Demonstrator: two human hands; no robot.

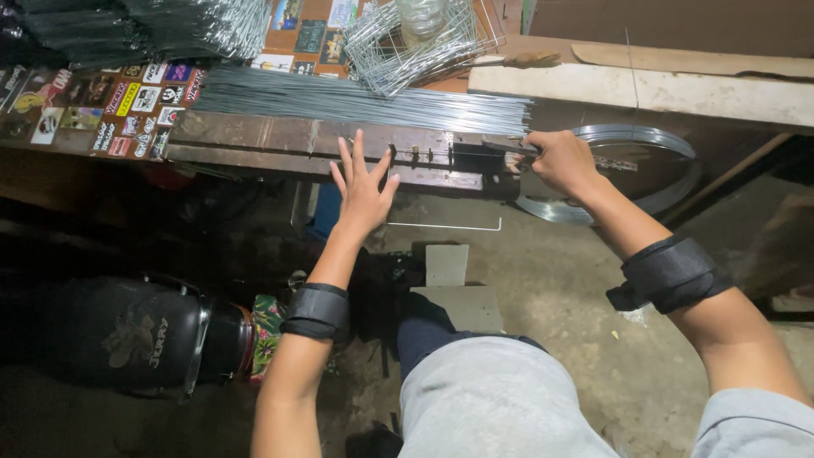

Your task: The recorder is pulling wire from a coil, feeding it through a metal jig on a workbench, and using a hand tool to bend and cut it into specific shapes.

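At counter's (254, 140) near edge: right hand (560, 159) fingers closed around bending lever (509, 148), left hand (363, 191) fingers spread, empty. One bent wire (443, 226) below; bundle of straight rods (356, 100) beyond, unbent.

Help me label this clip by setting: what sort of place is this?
Probably a small metal wire workshop. A bundle of straight wire rods lies on a worn bench, a wire basket sits behind, and the right hand grips a bench tool's handle.

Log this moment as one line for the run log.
left hand: open, fingers spread, at metal jig | right hand: gripping lever handle | bent wire falling below | straight wire bundle behind
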